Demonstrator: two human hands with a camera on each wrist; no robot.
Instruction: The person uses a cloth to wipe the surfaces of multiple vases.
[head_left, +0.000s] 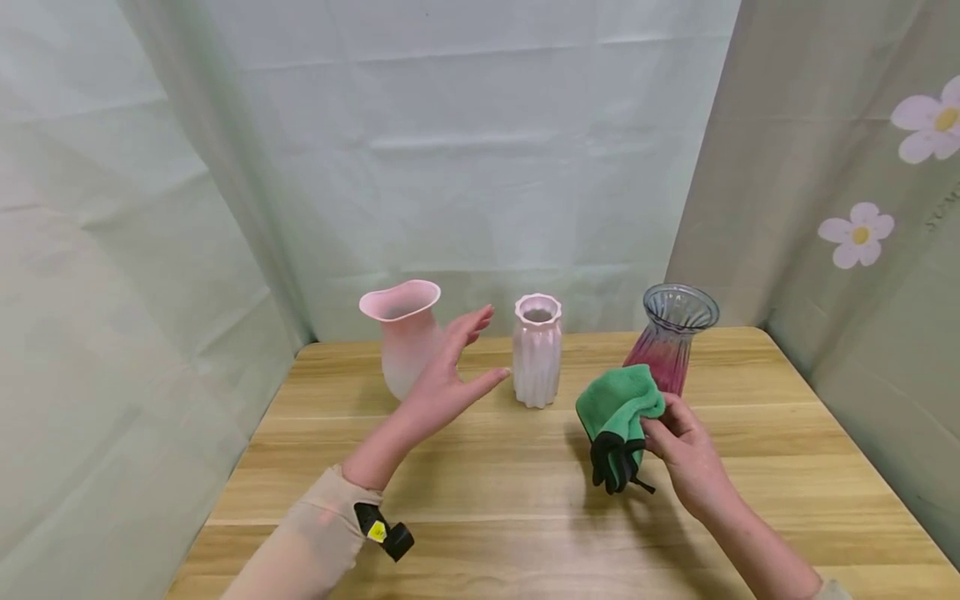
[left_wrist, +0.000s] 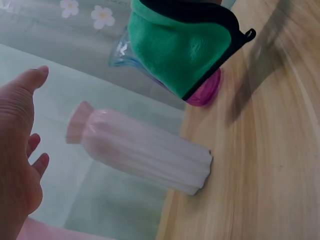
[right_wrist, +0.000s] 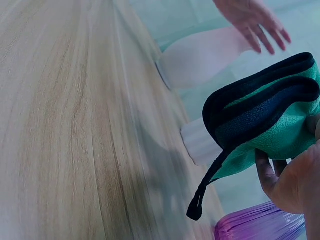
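Observation:
My right hand (head_left: 693, 458) pinches a folded green cloth (head_left: 618, 400) with black edging and a small black loop, held up over the table. Behind the cloth stands a ribbed glass vase (head_left: 667, 342), bluish at the flared rim and magenta lower down, partly covered by it in the head view. My left hand (head_left: 442, 383) is raised with thumb and fingers spread, holding nothing, between two vases. On its right is a narrow fluted white-pink vase (head_left: 537, 354); on its left, overlapped by the hand, a wider pink-to-white vase (head_left: 405, 342) with a wavy flared mouth.
The three vases stand upright in a row toward the back of the wooden table (head_left: 487, 533). Pale curtains (head_left: 480, 167) hang close behind and on both sides, with flowers printed at the right. A black strap device (head_left: 384, 531) sits on the left wrist.

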